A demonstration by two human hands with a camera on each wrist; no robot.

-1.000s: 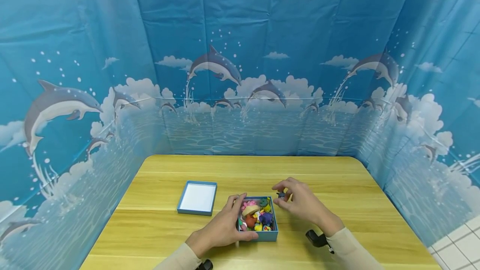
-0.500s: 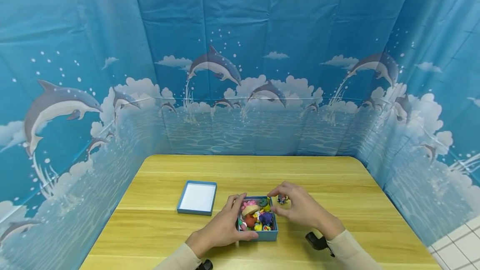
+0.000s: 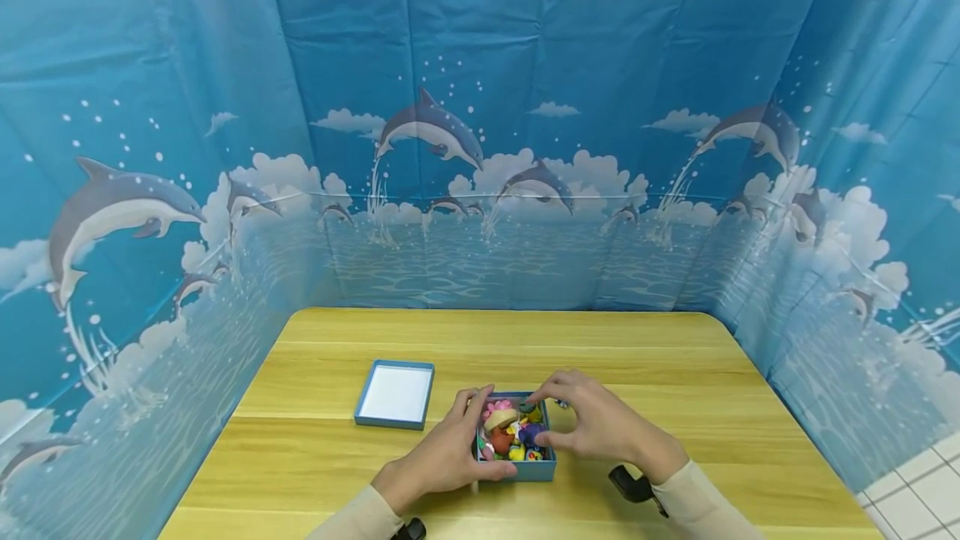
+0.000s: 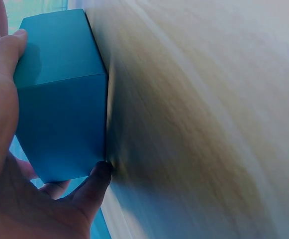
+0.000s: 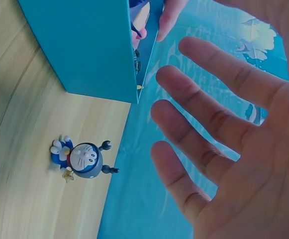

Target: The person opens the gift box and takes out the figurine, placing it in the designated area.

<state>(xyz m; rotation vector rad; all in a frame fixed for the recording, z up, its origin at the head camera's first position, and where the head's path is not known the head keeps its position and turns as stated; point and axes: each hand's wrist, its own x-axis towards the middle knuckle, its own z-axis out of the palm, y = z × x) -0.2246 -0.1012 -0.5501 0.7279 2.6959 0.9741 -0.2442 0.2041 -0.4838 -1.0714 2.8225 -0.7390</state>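
Observation:
A square blue box (image 3: 535,472) full of small colourful toy figures stands on the table. My left hand (image 3: 442,452) grips its left side, thumb at the front wall and fingers toward the back. In the left wrist view the box's outer walls (image 4: 62,129) hide its contents. My right hand (image 3: 603,422) hovers over the box's right side, fingers and thumb apart, near a dark blue toy (image 3: 531,435); nothing is held. A blue-and-white cat figurine (image 5: 84,158) with a dark helmet sits on the table right of the box, mostly hidden by my right hand in the head view.
A blue box lid (image 3: 395,395) with a white inside lies upturned left of the box on the wooden table (image 3: 337,473). A dolphin-print curtain (image 3: 480,265) surrounds the table's back and sides.
My right hand let go of the cat figurine, leaving it on the table, and moved left over the box. My left hand has stayed on the box.

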